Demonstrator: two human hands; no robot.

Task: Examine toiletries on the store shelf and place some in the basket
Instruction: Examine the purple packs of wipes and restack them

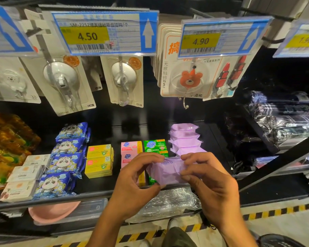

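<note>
We hold a soft crinkly purple packet (pixel 168 171) above the shelf (pixel 89 196).
Left hand (pixel 136 182) and right hand (pixel 207 179) pinch its ends, fingers curled.

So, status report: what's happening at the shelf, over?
Holding: left hand and right hand pinch purple packet. Edge of basket bottom right. Nothing blocking.

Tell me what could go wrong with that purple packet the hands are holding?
The left hand and right hand both pinch the purple packet by its thin wrapper, so tugging it apart might tear it. It is held just above the shelf edge, so a slip could drop it onto the floor. The basket sits low at the right, so a careless toss might miss it.
</note>
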